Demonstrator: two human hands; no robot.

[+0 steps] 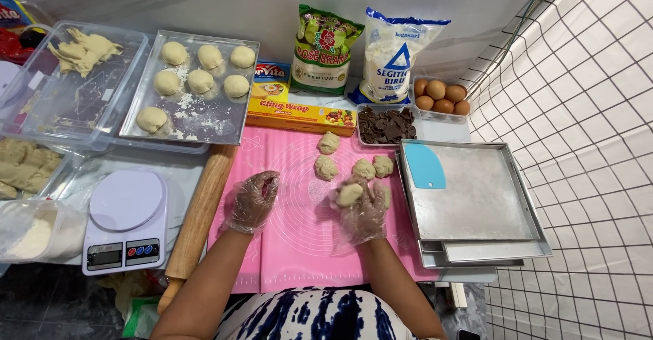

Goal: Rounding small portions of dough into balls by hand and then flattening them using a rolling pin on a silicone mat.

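Both hands wear thin clear plastic gloves over a pink silicone baking mat point(286, 245). My right hand point(366, 212) curls its fingers around a small lump of pale dough point(349, 194) just above the mat. My left hand point(253, 200) hovers over the mat's left part, fingers loosely bent, holding nothing. Several more dough lumps point(326, 167) lie on the mat beyond my right hand.
A wooden rolling pin point(199, 217) lies left of the mat beside a white kitchen scale point(126, 221). A metal tray point(224, 125) holds several dough balls. Stacked empty trays point(476, 211) with a blue scraper point(424, 166) sit right. Chocolate pieces point(386, 125), eggs point(442, 96), flour bags and plastic tubs line the back.
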